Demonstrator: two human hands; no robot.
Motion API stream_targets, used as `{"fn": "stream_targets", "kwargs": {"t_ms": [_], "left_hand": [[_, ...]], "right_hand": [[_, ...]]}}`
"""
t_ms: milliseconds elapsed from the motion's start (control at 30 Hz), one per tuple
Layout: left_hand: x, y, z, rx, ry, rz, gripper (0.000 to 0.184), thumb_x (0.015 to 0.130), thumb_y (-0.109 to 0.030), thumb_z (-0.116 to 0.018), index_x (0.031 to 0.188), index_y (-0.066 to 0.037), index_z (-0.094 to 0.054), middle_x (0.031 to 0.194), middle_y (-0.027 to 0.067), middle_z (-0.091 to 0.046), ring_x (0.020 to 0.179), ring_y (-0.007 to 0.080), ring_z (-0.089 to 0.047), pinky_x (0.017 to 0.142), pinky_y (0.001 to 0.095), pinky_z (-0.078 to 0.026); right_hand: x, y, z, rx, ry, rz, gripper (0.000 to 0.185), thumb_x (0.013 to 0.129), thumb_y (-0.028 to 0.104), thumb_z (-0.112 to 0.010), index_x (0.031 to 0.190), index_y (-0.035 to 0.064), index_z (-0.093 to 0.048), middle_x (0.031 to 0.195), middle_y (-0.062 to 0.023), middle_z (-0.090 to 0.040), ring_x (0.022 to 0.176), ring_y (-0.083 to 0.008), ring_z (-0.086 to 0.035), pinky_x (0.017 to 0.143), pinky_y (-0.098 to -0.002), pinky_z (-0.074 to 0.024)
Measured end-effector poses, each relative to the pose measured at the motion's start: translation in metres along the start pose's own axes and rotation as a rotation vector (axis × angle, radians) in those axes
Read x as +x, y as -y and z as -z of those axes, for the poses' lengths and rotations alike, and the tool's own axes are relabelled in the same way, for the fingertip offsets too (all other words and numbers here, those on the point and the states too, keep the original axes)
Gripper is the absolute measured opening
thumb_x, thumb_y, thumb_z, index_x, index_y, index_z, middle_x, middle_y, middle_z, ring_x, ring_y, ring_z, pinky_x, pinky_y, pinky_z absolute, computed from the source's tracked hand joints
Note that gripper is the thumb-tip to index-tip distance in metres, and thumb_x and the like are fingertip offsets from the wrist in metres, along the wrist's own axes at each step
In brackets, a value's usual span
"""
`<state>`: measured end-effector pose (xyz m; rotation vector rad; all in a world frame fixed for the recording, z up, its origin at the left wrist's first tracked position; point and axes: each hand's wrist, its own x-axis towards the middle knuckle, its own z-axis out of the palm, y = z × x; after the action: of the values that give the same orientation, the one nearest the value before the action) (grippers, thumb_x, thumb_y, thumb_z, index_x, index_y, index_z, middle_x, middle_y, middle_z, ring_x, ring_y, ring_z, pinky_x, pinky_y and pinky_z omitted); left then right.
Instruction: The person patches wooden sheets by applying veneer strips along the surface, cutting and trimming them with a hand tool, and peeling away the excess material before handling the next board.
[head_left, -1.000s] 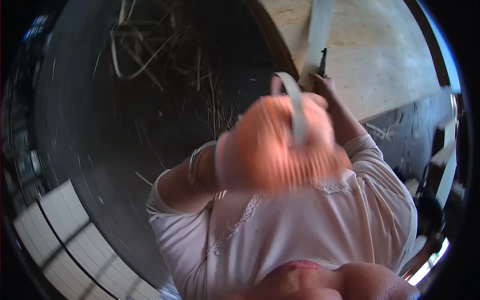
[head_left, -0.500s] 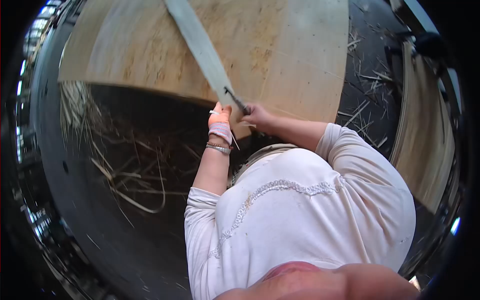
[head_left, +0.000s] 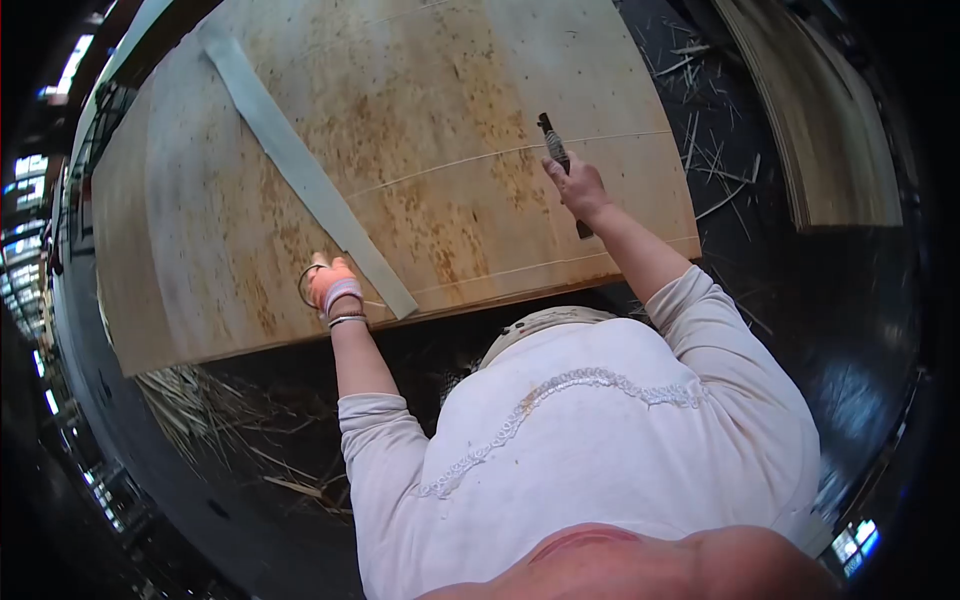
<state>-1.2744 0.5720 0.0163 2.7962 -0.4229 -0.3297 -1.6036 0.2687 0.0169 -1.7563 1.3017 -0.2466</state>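
Observation:
My left hand (head_left: 334, 283), in an orange and white glove, is at the near edge of a large wooden sheet (head_left: 400, 130). A thin curled strip (head_left: 303, 286) loops beside its fingers, which look bent round it. Just right of this hand, a long pale strip (head_left: 300, 175) lies slantwise on the sheet, its near end at the edge. My bare right hand (head_left: 580, 188) is closed round a dark tool (head_left: 553, 140) with a wrapped handle, over the right part of the sheet. A thin line or string crosses the sheet near it.
Thin wood scraps (head_left: 700, 150) litter the dark floor beyond the sheet's right side. Another stack of wooden sheets (head_left: 825, 130) stands at the upper right. Below the left near edge hangs a heap of thin strips (head_left: 190, 405).
My hands have moved apart: the left went left and down with a thin strip, the right went right with the tool. The pale strip now lies free of both hands.

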Motion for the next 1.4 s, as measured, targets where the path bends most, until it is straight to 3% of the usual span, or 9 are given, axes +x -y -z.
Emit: {"fn": "stream_targets", "kwargs": {"t_ms": [33,167,300,633,1033,1133,1233,1333,1400], "left_hand": [[0.003,-0.014,0.008,0.149,-0.174,0.002,0.049,0.085,-0.024,-0.065,0.128,-0.001,-0.057,0.123,0.0164,-0.061,0.109,0.0343,-0.059,0.099,0.0383,-0.045],[0.044,-0.060,-0.039,0.122,-0.207,-0.449,0.049,0.085,-0.026,-0.065,0.128,-0.003,-0.058,0.134,0.0125,-0.056,0.127,0.0280,-0.049,0.109,0.0361,-0.035],[0.059,-0.099,-0.085,0.184,-0.265,-0.555,0.045,0.087,-0.025,-0.061,0.127,-0.003,-0.059,0.139,0.0146,-0.051,0.132,0.0305,-0.042,0.113,0.0425,-0.029],[0.055,-0.119,-0.076,0.247,-0.222,-0.511,0.045,0.087,-0.016,-0.058,0.128,0.002,-0.055,0.140,0.0202,-0.049,0.130,0.0366,-0.043,0.110,0.0443,-0.031],[0.057,-0.117,-0.084,0.231,-0.226,-0.500,0.049,0.084,-0.017,-0.061,0.129,0.001,-0.055,0.141,0.0193,-0.048,0.129,0.0365,-0.043,0.110,0.0455,-0.030],[0.056,-0.120,-0.079,0.258,-0.224,-0.501,0.047,0.085,-0.016,-0.060,0.128,0.001,-0.056,0.140,0.0201,-0.048,0.128,0.0371,-0.044,0.109,0.0453,-0.031],[0.055,-0.121,-0.080,0.250,-0.249,-0.522,0.043,0.088,-0.016,-0.058,0.126,0.003,-0.056,0.138,0.0218,-0.050,0.127,0.0377,-0.045,0.109,0.0447,-0.032],[0.057,-0.118,-0.082,0.258,-0.260,-0.539,0.043,0.088,-0.016,-0.058,0.126,0.003,-0.057,0.138,0.0214,-0.050,0.127,0.0372,-0.046,0.109,0.0447,-0.032],[0.057,-0.115,-0.084,0.247,-0.222,-0.508,0.046,0.087,-0.020,-0.058,0.128,0.001,-0.056,0.141,0.0190,-0.047,0.131,0.0355,-0.041,0.111,0.0461,-0.029]], "right_hand": [[0.007,0.000,0.001,-0.036,-0.024,-0.062,0.050,0.090,0.051,-0.060,0.104,0.0027,-0.057,0.086,-0.0210,-0.067,0.084,-0.0400,-0.065,0.072,-0.0473,-0.0497],[0.058,0.016,0.003,-0.196,-0.157,-0.010,0.050,0.086,0.046,-0.065,0.104,0.0005,-0.057,0.094,-0.0222,-0.067,0.089,-0.0404,-0.065,0.077,-0.0478,-0.0507],[0.143,0.050,0.008,-0.321,-0.127,-0.019,0.046,0.085,0.041,-0.067,0.106,0.0008,-0.058,0.100,-0.0229,-0.067,0.094,-0.0396,-0.065,0.081,-0.0469,-0.0513],[0.328,0.133,0.007,-0.425,-0.057,-0.178,0.043,0.094,0.041,-0.055,0.121,0.0077,-0.059,0.124,-0.0153,-0.064,0.116,-0.0315,-0.061,0.097,-0.0427,-0.0470],[0.348,0.140,0.004,-0.488,-0.035,-0.129,0.044,0.094,0.041,-0.054,0.122,0.0077,-0.061,0.122,-0.0152,-0.065,0.114,-0.0315,-0.061,0.096,-0.0441,-0.0463],[0.354,0.143,0.002,-0.504,0.020,-0.232,0.042,0.093,0.036,-0.053,0.127,0.0112,-0.059,0.129,-0.0099,-0.062,0.120,-0.0267,-0.059,0.099,-0.0415,-0.0454],[0.345,0.121,-0.008,-0.410,-0.132,0.001,0.023,0.087,0.028,-0.066,0.097,0.0073,-0.062,0.087,-0.0151,-0.062,0.083,-0.0295,-0.064,0.072,-0.0401,-0.0533],[0.348,0.114,-0.013,-0.559,0.006,-0.198,0.040,0.093,0.031,-0.050,0.127,0.0113,-0.060,0.129,-0.0088,-0.062,0.120,-0.0263,-0.059,0.098,-0.0411,-0.0462],[0.318,0.125,-0.005,-0.585,0.058,-0.192,0.040,0.093,0.029,-0.048,0.126,0.0107,-0.060,0.129,-0.0090,-0.062,0.120,-0.0267,-0.059,0.097,-0.0416,-0.0466]]}}
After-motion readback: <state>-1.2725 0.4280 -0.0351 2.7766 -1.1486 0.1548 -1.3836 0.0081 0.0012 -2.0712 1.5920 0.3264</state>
